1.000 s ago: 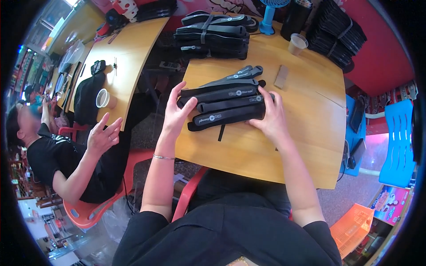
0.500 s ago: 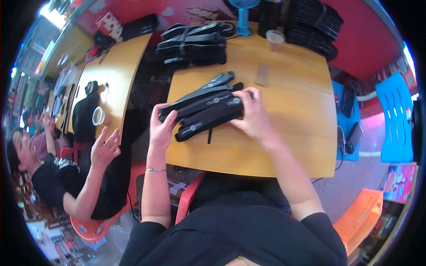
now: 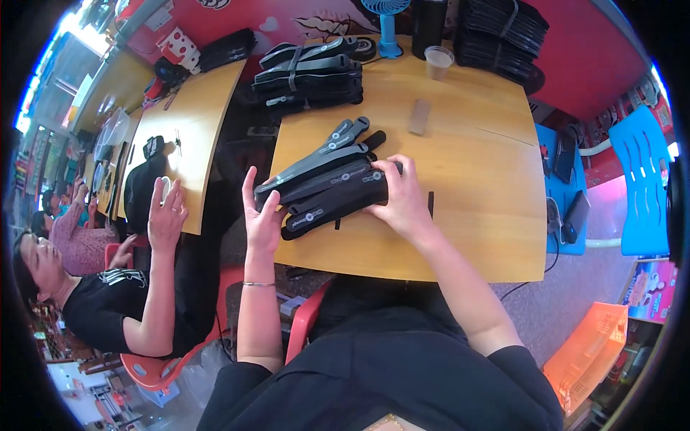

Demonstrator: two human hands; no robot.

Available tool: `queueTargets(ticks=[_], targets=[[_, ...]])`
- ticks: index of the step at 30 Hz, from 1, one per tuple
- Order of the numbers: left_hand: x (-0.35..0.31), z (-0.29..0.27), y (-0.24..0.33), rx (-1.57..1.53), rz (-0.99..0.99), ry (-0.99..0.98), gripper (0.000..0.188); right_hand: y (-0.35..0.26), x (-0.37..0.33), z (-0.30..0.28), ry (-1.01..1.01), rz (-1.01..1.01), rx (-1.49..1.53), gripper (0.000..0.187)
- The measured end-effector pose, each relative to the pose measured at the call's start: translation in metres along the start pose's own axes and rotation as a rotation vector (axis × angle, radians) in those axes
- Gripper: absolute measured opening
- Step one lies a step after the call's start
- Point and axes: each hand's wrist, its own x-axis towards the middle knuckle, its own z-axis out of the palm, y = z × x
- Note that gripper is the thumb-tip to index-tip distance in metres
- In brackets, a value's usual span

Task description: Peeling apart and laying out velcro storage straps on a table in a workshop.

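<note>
Table: wooden table sat right in front of the person, places below read off it
Strap bundle: black-and-grey strap bundle was on the table's near-left part, some ends fanned toward its far side, pale round marks on the bands
Left hand: left hand was by the table's left edge, at the bundle's left end, thumb and index finger spread apart, could not tell if the other fingers gripped
Right hand: right hand was over the table's near half, bent fingers high and thumb low, gripping the bundle's right end
Strip: short black strip lay near the table's middle
Block: flat brown block lay on the table's far half
Tied stack: tied strap stack sat at the table's far-left corner
Far edge: blue desk fan and plastic cup stood along the table's far edge
Co-worker: seated person was left of the table, one hand raised, fingers extended
Crate: orange crate was at the table's near right, off it
</note>
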Motion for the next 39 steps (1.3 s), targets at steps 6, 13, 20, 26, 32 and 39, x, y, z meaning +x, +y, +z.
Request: queueTargets(ticks=[6, 13, 20, 26, 32, 39], targets=[[0.007, -0.014, -0.009, 0.417, -0.013, 0.1, 0.052, 0.004, 0.003, -0.008, 0.013, -0.051, -0.199, 0.074], [-0.006, -0.015, 0.013, 1.083, 0.382, 0.084, 0.078, 0.078, 0.029, -0.092, 0.438, -0.114, -0.372, 0.051], [-0.006, 0.038, 0.021, 1.523, 0.571, -0.274, 0.111, 0.176, 0.01, -0.161, 0.304, 0.088, -0.798, 0.052], [0.062, 0.05, 0.032, 1.349, 0.288, -0.496, 0.114, 0.172, -0.013, -0.155, 0.316, 0.033, -0.722, 0.047], [0.118, 0.047, 0.021, 1.164, -0.205, -0.694, 0.114, 0.164, -0.015, -0.159, 0.289, 0.065, -0.727, 0.041], [0.117, 0.054, 0.012, 1.29, -0.198, -0.686, 0.114, 0.14, -0.049, -0.154, 0.277, 0.092, -0.648, 0.039]])
